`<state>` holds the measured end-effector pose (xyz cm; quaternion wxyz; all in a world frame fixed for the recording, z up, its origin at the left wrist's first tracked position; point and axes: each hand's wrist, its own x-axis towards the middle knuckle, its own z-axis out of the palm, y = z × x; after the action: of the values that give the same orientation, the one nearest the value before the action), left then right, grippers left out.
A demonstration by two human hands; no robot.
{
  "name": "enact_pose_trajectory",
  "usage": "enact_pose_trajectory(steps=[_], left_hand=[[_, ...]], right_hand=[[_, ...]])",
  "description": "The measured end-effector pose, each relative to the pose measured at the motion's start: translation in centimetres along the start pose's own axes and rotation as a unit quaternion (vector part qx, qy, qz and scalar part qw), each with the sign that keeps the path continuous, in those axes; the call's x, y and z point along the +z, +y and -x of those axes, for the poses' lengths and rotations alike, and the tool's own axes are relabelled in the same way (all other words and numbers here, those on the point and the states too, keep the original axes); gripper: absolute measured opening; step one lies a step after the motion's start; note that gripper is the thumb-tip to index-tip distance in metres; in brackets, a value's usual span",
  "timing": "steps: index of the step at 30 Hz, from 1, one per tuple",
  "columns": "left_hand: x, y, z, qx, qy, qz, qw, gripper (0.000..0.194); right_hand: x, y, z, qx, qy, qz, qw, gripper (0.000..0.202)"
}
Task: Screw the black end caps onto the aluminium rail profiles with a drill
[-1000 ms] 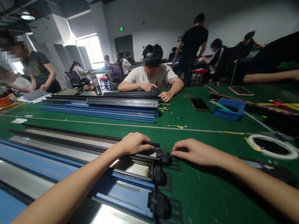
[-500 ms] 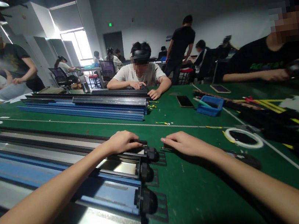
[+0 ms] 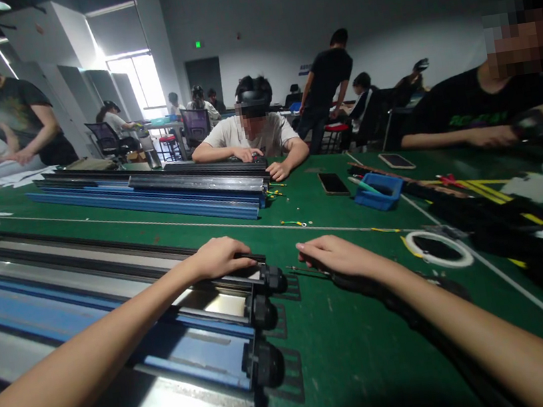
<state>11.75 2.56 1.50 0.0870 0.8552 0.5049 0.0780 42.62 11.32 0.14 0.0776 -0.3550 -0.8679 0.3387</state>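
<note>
My left hand [image 3: 223, 256] curls over the right end of a long black-edged metal profile [image 3: 126, 286], gripping it close to a black cable gland [image 3: 276, 278]. Just right of that gland, my right hand [image 3: 336, 253] is closed, thumb and fingers together, around a thin dark wire-like piece [image 3: 306, 270]. Its slim tip points left toward the gland, a short gap away. Where the piece runs under the palm is hidden, and a dark line continues below my forearm. More silver and blue profiles lie side by side nearer me, with black glands [image 3: 265, 313] at their ends.
Beyond the white line lies a stack of blue and black profiles [image 3: 150, 203], a person's hands at its end. To the right are a phone [image 3: 333, 183], a blue bin [image 3: 378, 192], a white tape ring [image 3: 465, 250] and dark cable bundles [image 3: 519, 243]. Other people surround the table.
My right hand has shifted slightly right, and more of the thin wire-like piece shows below it. My left hand stays on the profile.
</note>
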Motion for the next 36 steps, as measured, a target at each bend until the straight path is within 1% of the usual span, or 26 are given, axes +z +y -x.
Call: enact_pose_trajectory(steps=[10, 18, 27, 29, 31, 33, 34, 36], left_hand=[[-0.2, 0.1, 0.1, -0.002, -0.003, 0.006, 1.0, 0.042], [-0.2, 0.1, 0.0, 0.002, -0.002, 0.012, 1.0, 0.043], [-0.1, 0.2, 0.0, 0.004, -0.005, 0.007, 1.0, 0.043], [-0.1, 0.1, 0.1, 0.0, -0.006, 0.007, 1.0, 0.043], [-0.3, 0.1, 0.2, 0.013, -0.002, 0.02, 1.0, 0.04], [-0.9, 0.4, 0.3, 0.052, 0.021, 0.044, 0.997, 0.035], [-1.4, 0.8, 0.3, 0.077, 0.046, 0.052, 0.995, 0.033], [-2.5, 2.2, 0.5, 0.115, 0.127, 0.046, 0.984, 0.03]], right_hand=[[-0.2, -0.2, 0.1, -0.003, -0.002, 0.005, 1.0, 0.065], [-0.1, -0.2, 0.0, -0.018, 0.001, 0.03, 0.999, 0.063], [0.1, -0.8, 0.5, -0.032, 0.076, 0.095, 0.992, 0.055], [0.1, -0.9, 0.5, -0.05, 0.094, 0.104, 0.989, 0.049], [-0.1, -1.3, 0.4, -0.071, 0.121, 0.111, 0.984, 0.04], [-0.9, -2.1, 0.4, -0.086, 0.163, 0.126, 0.975, 0.036], [-1.4, -2.9, 0.6, -0.092, 0.186, 0.134, 0.969, 0.034], [-2.7, -5.4, 2.0, -0.107, 0.229, 0.143, 0.957, 0.032]])
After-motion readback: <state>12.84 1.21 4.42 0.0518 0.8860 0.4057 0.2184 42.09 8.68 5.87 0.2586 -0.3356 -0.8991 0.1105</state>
